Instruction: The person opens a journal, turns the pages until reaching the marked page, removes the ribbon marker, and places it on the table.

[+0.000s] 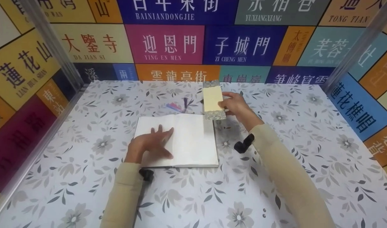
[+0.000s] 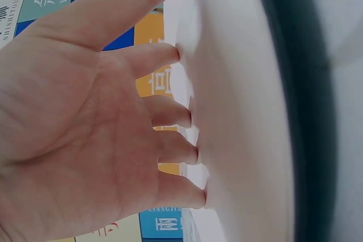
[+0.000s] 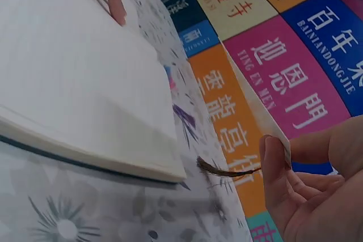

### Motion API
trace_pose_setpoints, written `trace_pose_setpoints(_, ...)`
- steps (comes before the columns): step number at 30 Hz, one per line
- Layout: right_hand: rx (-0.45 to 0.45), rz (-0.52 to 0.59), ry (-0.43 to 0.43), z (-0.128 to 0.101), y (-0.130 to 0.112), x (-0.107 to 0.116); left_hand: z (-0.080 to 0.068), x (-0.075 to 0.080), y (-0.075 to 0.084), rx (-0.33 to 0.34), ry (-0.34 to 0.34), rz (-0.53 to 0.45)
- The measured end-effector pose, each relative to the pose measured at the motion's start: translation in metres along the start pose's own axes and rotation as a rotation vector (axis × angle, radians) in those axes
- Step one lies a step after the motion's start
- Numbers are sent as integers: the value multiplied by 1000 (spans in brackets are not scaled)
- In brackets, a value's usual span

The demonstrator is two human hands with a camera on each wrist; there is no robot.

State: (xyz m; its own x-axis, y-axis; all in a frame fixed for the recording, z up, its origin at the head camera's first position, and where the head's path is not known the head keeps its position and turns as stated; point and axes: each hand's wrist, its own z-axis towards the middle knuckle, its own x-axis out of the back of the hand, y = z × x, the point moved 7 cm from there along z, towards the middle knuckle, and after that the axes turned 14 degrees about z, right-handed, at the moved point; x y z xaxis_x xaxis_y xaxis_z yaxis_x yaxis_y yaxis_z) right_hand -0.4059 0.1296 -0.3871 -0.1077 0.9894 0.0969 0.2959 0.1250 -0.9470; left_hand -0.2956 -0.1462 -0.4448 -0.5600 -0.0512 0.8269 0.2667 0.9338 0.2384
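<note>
Head view shows your left hand (image 1: 150,144) flat with fingers spread on the open notebook (image 1: 180,141), while your right hand (image 1: 236,104) pinches the bookmark (image 1: 213,99) just beyond the notebook's far right corner, its long axis running away from you.

Bare tabletop (image 1: 275,190) lies open beside the book (image 1: 193,142); side walls (image 1: 22,95) hem it in.
</note>
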Motion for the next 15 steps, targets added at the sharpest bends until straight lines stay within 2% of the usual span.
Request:
trace_pose_setpoints(8,7,2,6,10,-5,34,1,0,2,-5,9,6)
trace_pose_setpoints(15,34,-17,39,2,7,55,-1,0,2,-3,-3,-14)
